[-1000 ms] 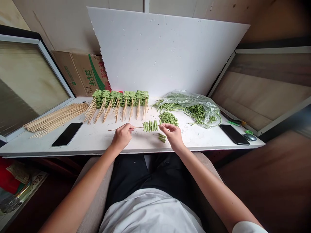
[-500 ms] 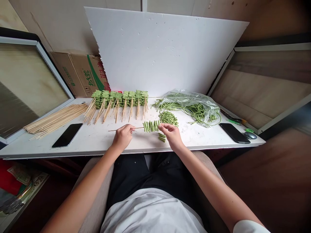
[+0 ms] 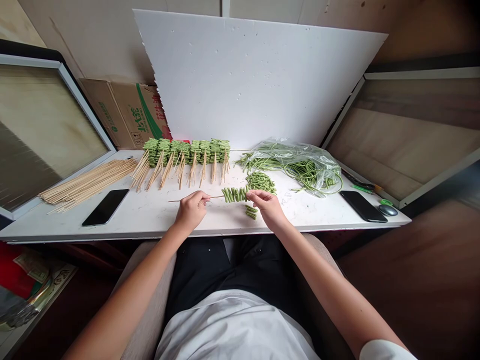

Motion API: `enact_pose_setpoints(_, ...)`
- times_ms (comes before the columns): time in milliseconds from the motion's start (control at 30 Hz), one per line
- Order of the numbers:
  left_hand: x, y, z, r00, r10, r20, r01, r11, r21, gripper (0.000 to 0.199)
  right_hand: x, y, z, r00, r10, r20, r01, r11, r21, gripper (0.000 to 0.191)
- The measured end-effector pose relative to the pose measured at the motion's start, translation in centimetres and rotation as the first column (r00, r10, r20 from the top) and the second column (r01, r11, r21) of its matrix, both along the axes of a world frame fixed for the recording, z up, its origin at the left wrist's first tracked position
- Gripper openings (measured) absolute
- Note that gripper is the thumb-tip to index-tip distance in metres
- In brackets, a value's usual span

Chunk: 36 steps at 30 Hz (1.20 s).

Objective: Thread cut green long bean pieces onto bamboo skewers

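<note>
My left hand [image 3: 192,208] is closed around a thin bamboo skewer [image 3: 215,197], whose bare end sticks out to the left. Several short green bean pieces [image 3: 235,194] are threaded side by side on the skewer's right part. At that end the fingers of my right hand [image 3: 267,206] pinch a green bean piece, mostly hidden by the fingertips. A few cut pieces [image 3: 251,212] lie on the table just below it. Behind my right hand is a heap of cut green beans [image 3: 260,183].
Finished bean skewers [image 3: 187,152] are stacked along the back left. Loose bamboo skewers [image 3: 88,182] and a phone [image 3: 105,207] lie at left. Long beans in a plastic bag [image 3: 300,162] occupy the back right, near a second phone [image 3: 363,206]. A white foam board [image 3: 258,80] stands behind.
The view has shifted slightly. My right hand stays at the skewer's right end, and the threaded bean pieces sit a little closer together. My left hand keeps its hold.
</note>
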<state>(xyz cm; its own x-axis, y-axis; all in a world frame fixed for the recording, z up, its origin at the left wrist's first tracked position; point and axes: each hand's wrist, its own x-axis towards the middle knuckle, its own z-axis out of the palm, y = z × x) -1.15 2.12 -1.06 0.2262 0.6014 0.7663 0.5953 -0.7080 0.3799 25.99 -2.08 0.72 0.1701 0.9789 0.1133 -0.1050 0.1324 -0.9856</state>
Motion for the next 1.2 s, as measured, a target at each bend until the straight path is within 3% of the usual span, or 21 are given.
enact_pose_setpoints(100,0.0,-0.1,0.1,1.0,0.003,0.006,-0.003,1.0,-0.01,0.029,0.9,0.1,0.5,0.996,0.031,0.081,-0.03,0.999,-0.011,0.038)
enact_pose_setpoints(167,0.0,0.0,0.2,0.999,0.036,0.016,-0.035,0.999,-0.031,0.028,1.8,0.2,1.0,0.973,0.082,0.217,-0.083,0.997,-0.003,0.04)
enact_pose_setpoints(233,-0.1,0.1,0.2,0.997,0.067,0.025,-0.065,0.996,-0.052,0.028,2.9,0.3,1.3,0.897,0.094,0.431,-0.12,0.992,0.033,0.037)
enact_pose_setpoints(333,-0.3,0.4,0.2,0.996,0.088,0.028,-0.086,0.993,-0.077,0.027,4.1,0.5,1.0,0.716,0.029,0.698,-0.119,0.99,0.082,0.027)
enact_pose_setpoints(567,-0.4,0.7,0.0,0.993,0.115,0.032,-0.11,0.986,-0.122,0.026,4.0,0.7,-0.4,0.532,-0.017,0.846,-0.086,0.994,0.075,0.014)
enact_pose_setpoints(733,-0.4,0.7,0.1,0.994,0.109,0.028,-0.105,0.986,-0.132,0.025,3.8,1.0,-0.6,0.615,0.036,0.788,-0.085,0.996,0.021,0.009)
enact_pose_setpoints(867,-0.4,0.8,0.2,0.992,0.115,0.043,-0.107,0.983,-0.151,0.024,4.3,1.3,-0.4,0.696,-0.045,0.716,-0.004,0.998,0.066,0.015)
enact_pose_setpoints(933,-0.4,0.7,0.3,0.992,0.111,0.056,-0.1,0.98,-0.17,0.024,4.6,1.5,-0.1,0.789,-0.086,0.608,0.038,0.995,0.091,0.026)
enact_pose_setpoints(1033,-0.3,0.5,0.6,0.993,0.097,0.069,-0.084,0.981,-0.176,0.024,4.8,1.4,0.5,0.925,-0.06,0.375,0.06,0.998,0.013,0.041)
enact_pose_setpoints(1200,0.2,-0.2,1.0,0.995,0.066,0.074,-0.054,0.986,-0.158,0.025,4.5,0.9,1.5,0.991,0.102,0.083,-0.094,0.991,-0.092,0.046)
